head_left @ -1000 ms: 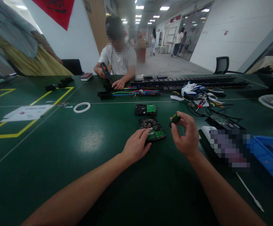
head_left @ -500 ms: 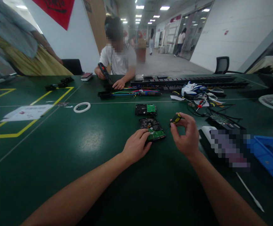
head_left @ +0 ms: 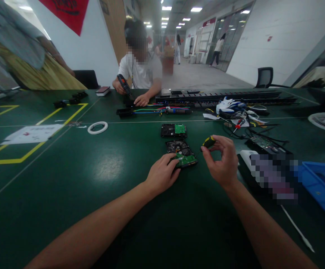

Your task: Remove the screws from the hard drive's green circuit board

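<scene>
A hard drive with a green circuit board lies on the green table, turned at a slight angle. My left hand grips its near left side, fingertips resting on the board. In my right hand, pinched between thumb and fingers, is a small yellow-and-black screwdriver. Its thin shaft points down and left toward the drive's right edge; whether the tip touches a screw is too small to tell. Just beyond lies a second hard drive, also with a green board.
Across the table a co-worker holds a power screwdriver near cables. Gloves and tools lie at the back right, a blue tray at the right. A white tape roll is left of the drives.
My right hand has shifted slightly left and the screwdriver has tilted, its shaft now showing nearer the hard drive. My left hand stays in place on the drive.
</scene>
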Tool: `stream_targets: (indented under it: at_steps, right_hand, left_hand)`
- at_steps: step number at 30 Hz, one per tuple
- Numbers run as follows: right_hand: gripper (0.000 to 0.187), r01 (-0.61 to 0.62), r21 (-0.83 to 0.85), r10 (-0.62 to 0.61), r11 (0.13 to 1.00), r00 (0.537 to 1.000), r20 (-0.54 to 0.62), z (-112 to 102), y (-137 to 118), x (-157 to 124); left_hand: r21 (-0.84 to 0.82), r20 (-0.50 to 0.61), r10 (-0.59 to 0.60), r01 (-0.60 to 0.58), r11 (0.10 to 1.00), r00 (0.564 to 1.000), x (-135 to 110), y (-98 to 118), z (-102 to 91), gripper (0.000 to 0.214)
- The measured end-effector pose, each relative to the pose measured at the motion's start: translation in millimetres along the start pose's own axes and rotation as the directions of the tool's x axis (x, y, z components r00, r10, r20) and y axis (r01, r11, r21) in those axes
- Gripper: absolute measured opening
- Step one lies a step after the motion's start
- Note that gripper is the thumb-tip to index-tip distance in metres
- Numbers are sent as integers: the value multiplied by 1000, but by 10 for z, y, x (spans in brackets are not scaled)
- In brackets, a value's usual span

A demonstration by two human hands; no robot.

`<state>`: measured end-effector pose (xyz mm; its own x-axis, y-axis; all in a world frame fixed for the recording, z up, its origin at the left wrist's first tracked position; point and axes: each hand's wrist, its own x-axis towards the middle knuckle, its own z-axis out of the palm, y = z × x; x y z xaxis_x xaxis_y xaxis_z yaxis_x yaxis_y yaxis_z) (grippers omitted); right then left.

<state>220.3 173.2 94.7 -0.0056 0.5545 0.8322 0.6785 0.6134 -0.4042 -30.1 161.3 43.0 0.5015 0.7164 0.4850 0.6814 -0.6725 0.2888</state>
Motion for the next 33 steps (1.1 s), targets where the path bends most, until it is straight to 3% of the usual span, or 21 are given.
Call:
stream_targets:
  at_steps: [8, 15, 21, 26, 33]
  right_hand:
    - [68, -36, 83, 33, 996, 999, 33, 24, 33, -30]
    - [65, 79, -34, -78, 996, 997, 4, 0, -25, 16]
    - [66, 39, 25, -39, 999, 999, 32, 10, -14, 11]
    - [64, 63, -54, -63, 997, 998, 0, -4, -20, 19]
    - [63, 33, -43, -32, 999, 999, 21, 12, -1, 0]
  left_hand:
    - [4, -9, 10, -10, 1000, 1000, -2, 8, 3, 29]
    - [3, -5, 7, -7, 1000, 1000, -3, 5, -1, 29]
    - [11, -4, 18, -18, 1000, 1000, -6, -1, 12, 30]
    - [15, -7, 10, -10, 1000, 1000, -7, -5, 13, 30]
    - [5, -2, 11, -11, 1000, 1000, -3, -4, 11, 31]
